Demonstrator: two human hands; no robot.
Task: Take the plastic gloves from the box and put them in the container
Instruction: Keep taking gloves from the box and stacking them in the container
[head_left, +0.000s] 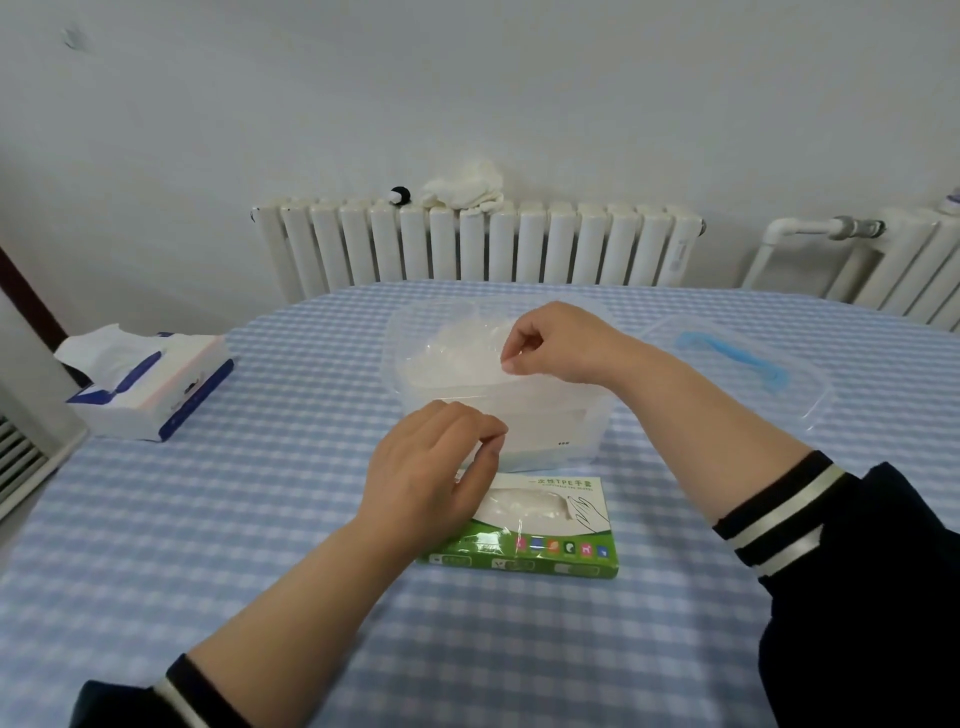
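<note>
A green and white glove box (550, 530) lies flat on the checked tablecloth, its oval opening showing clear gloves inside. Just behind it stands a clear plastic container (545, 426) with a heap of thin plastic gloves (457, 353) in it. My right hand (556, 343) hovers over the container, thumb and fingers pinching a nearly invisible clear glove. My left hand (436, 467) is above the box's left end, thumb and forefinger pinched together on a thin film of glove that I can barely make out.
The container's clear lid (737, 374) with a blue handle lies to the right. A tissue pack (145, 384) sits at the table's left edge. A white radiator (478, 244) runs behind the table, with white cloth on top.
</note>
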